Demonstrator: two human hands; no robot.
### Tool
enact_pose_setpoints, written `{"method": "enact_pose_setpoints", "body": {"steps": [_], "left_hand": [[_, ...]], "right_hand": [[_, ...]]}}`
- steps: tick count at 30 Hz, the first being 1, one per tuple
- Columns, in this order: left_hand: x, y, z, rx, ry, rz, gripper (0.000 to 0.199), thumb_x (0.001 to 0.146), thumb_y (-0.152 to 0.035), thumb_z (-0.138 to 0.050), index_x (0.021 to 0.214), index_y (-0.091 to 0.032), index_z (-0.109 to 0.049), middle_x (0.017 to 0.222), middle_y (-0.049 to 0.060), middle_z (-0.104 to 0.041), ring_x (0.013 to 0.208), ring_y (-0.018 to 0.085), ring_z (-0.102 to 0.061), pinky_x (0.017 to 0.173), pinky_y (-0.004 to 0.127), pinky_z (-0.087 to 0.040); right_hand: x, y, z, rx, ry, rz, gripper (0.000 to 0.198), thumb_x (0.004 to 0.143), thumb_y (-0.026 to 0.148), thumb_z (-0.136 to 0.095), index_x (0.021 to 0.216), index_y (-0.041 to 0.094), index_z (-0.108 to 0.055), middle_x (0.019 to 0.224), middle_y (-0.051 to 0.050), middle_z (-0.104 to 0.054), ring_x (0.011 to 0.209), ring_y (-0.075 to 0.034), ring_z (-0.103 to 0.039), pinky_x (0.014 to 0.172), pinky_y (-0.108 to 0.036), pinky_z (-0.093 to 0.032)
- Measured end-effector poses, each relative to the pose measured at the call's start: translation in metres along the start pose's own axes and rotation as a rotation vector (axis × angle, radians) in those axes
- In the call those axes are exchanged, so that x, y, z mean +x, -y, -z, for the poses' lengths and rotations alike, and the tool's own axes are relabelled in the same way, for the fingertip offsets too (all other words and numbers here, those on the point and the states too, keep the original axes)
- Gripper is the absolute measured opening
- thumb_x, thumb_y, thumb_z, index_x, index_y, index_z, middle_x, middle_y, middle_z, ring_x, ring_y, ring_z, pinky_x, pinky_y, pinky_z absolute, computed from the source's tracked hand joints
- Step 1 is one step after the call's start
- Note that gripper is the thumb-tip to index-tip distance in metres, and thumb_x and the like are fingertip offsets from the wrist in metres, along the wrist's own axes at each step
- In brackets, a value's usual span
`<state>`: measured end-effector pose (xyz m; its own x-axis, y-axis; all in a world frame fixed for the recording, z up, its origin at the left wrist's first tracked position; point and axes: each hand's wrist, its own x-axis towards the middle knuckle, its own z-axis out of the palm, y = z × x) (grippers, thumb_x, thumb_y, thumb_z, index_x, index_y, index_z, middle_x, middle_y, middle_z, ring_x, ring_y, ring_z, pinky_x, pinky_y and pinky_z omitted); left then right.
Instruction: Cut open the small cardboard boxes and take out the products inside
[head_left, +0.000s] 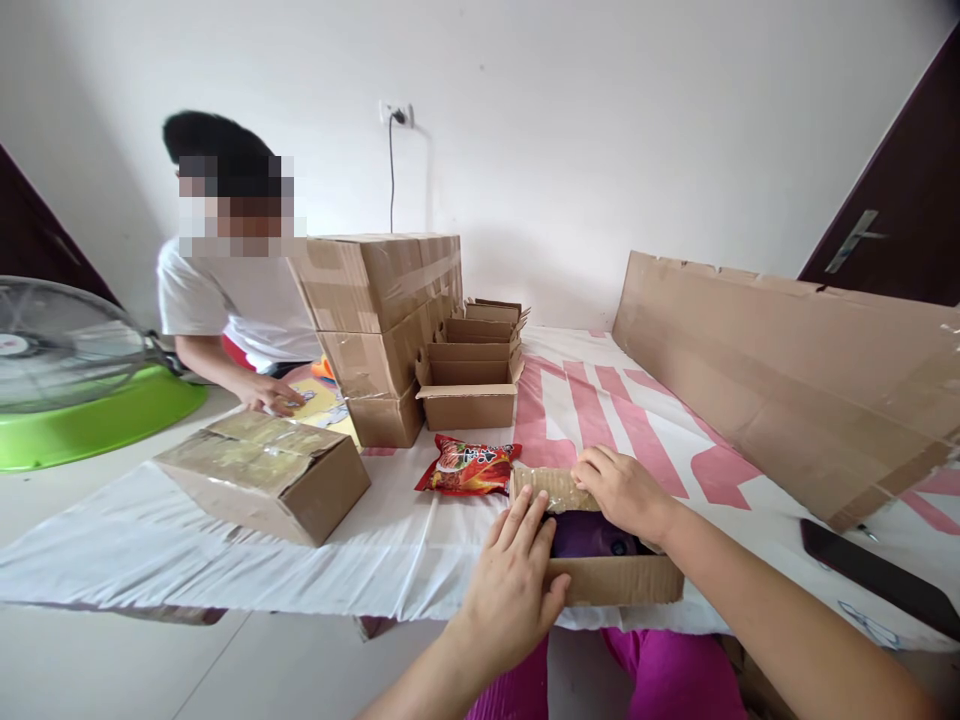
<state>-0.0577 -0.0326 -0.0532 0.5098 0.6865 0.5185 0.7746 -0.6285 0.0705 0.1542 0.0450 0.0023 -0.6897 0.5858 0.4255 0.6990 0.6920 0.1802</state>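
A small cardboard box (619, 582) stands near the table's front edge, its top open. Inside lies a dark purple item (592, 535) with a round dark detail; its kind is not clear. Along the box's far side is a tan piece (551, 488) with shiny clear film, perhaps a taped flap. My left hand (517, 565) rests on the box's left side, fingers stretched and thumb by the front wall. My right hand (622, 490) has its fingers curled over the tan piece's right end. Just beyond, to the left, lies a red snack-like packet (472, 466).
A taped carton (300, 480) sits at left, with stacked cartons (375, 330) behind it. Open boxes (469, 400) line up beside the stack. A tall cardboard panel (780, 380) and a dark phone-like slab (877, 575) are at right. Another person (240, 300) sits beyond, near a green fan (97, 410).
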Motion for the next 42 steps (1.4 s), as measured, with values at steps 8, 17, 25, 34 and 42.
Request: {"method": "enact_pose_setpoints", "body": {"steps": [8,17,25,34,42], "left_hand": [[-0.001,0.000,0.001,-0.089,0.004,0.035,0.041,0.083,-0.030,-0.060,0.122,-0.015,-0.062,0.150,0.017,-0.045,0.143,0.036,-0.034,0.109,0.054,-0.042],[-0.002,0.002,0.013,-0.188,0.071,0.013,0.037,0.081,-0.027,-0.062,0.116,-0.019,-0.064,0.150,0.015,-0.045,0.144,0.037,-0.032,0.110,0.058,-0.039],[-0.002,0.009,0.012,-0.238,0.070,-0.034,0.040,0.075,-0.020,-0.061,0.115,-0.019,-0.065,0.150,0.014,-0.045,0.145,0.036,-0.031,0.111,0.057,-0.039],[0.000,0.010,0.017,-0.259,0.110,-0.051,0.037,0.076,-0.022,-0.061,0.113,-0.018,-0.066,0.149,0.015,-0.046,0.145,0.035,-0.030,0.111,0.056,-0.039],[0.001,0.011,0.012,-0.217,0.048,-0.039,0.030,0.079,-0.020,-0.060,0.108,-0.019,-0.067,0.148,0.013,-0.048,0.143,0.035,-0.035,0.109,0.054,-0.043]], "right_hand": [[0.005,0.002,-0.005,-0.038,0.008,-0.030,0.017,0.094,0.010,-0.045,0.089,0.018,-0.059,0.088,-0.006,-0.064,0.081,-0.020,-0.058,0.069,-0.031,-0.043],[0.011,0.004,0.001,0.012,0.078,-0.115,0.015,0.095,0.013,-0.044,0.087,0.019,-0.055,0.081,-0.004,-0.068,0.076,-0.017,-0.063,0.066,-0.027,-0.040],[0.007,0.005,0.002,0.085,0.092,-0.427,0.013,0.095,0.016,-0.040,0.091,0.019,-0.052,0.070,-0.004,-0.069,0.063,-0.020,-0.065,0.057,-0.028,-0.033],[0.001,-0.017,-0.011,0.438,-0.110,-0.775,0.011,0.091,0.016,-0.037,0.083,0.024,-0.039,0.067,-0.001,-0.069,0.052,-0.015,-0.064,0.053,-0.026,-0.044],[-0.068,-0.083,-0.002,0.551,-0.498,-1.017,0.023,0.091,0.047,-0.032,0.090,0.024,-0.037,0.084,-0.006,-0.072,0.060,-0.016,-0.070,0.052,-0.028,-0.055]]}}
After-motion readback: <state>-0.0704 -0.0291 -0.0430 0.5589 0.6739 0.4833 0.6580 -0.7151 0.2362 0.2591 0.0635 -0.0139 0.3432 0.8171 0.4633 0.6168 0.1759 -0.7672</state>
